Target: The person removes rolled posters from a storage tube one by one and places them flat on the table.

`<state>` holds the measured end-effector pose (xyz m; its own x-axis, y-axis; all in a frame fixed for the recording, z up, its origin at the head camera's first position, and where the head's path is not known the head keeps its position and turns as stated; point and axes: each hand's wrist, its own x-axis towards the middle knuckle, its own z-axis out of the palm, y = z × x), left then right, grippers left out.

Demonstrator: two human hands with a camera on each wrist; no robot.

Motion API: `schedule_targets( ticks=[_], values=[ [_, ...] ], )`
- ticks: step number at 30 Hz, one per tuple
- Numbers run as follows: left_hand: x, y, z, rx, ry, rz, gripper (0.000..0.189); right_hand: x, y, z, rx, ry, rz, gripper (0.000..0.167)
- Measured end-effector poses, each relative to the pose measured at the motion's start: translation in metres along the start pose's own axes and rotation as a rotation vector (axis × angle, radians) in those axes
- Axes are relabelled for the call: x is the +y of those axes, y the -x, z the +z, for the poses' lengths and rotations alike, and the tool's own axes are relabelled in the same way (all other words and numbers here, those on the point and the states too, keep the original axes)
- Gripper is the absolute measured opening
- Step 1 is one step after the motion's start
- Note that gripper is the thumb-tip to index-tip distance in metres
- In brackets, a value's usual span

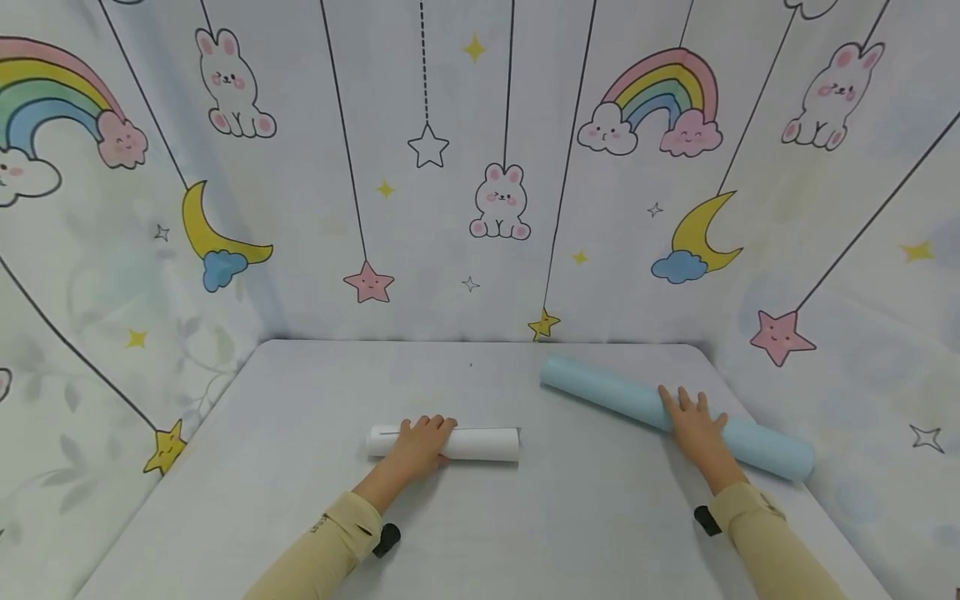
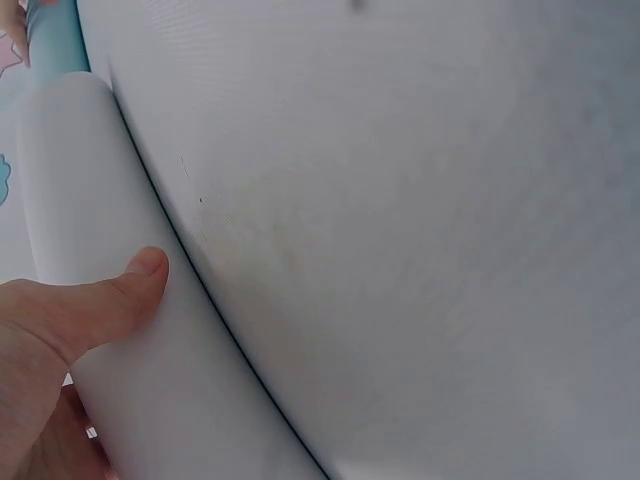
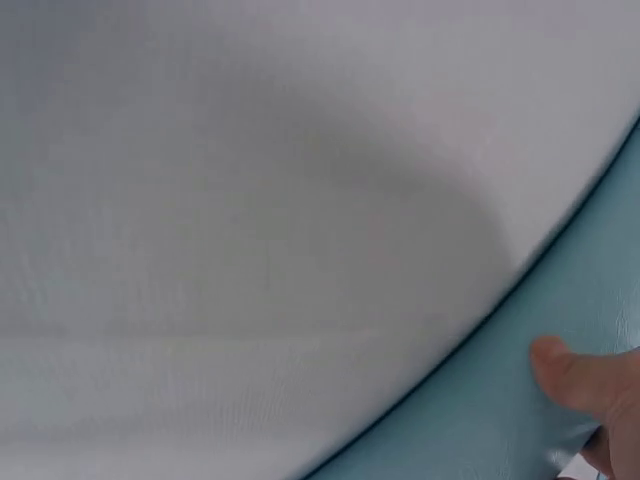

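Observation:
My left hand (image 1: 420, 447) grips a white roll (image 1: 483, 445) of sheet material, lying crosswise on the table. In the left wrist view its thumb presses the roll's side while the other fingers pass over to the far side. My right hand (image 1: 696, 429) holds a longer, thicker light-blue roll (image 1: 600, 387) that slants across the table's right side. Its fingers spread over the top of this roll. The right wrist view shows the thumb (image 3: 575, 375) on the blue surface and the fingers partly hidden behind it.
Both rolls lie on a white table (image 1: 480, 525) with rounded far corners. The blue roll's near end reaches the table's right edge. A curtain (image 1: 465, 83) printed with bunnies, stars and rainbows surrounds the back and sides. Black devices (image 1: 387, 540) sit at both wrists.

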<state>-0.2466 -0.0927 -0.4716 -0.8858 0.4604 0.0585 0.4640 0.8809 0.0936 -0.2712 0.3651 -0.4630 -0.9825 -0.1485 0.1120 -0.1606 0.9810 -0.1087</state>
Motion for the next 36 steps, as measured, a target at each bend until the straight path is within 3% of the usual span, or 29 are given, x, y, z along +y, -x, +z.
schedule_targets(
  ticks=[13, 19, 26, 36],
  values=[
    [0.006, 0.004, 0.001, -0.004, 0.006, 0.016, 0.052, 0.013, -0.010, -0.005, -0.025, 0.005, 0.047, 0.062],
    [0.007, 0.003, 0.002, 0.022, -0.007, 0.016, 0.051, 0.015, -0.016, -0.009, 0.006, -0.011, 0.079, 0.057],
    [0.005, 0.003, 0.003, 0.017, -0.021, 0.021, 0.052, 0.022, -0.019, -0.002, 0.060, 0.045, 0.084, 0.051],
    [0.007, 0.004, 0.003, 0.015, -0.029, 0.031, 0.052, 0.029, -0.026, 0.006, 0.063, 0.034, 0.132, 0.055]
  ],
)
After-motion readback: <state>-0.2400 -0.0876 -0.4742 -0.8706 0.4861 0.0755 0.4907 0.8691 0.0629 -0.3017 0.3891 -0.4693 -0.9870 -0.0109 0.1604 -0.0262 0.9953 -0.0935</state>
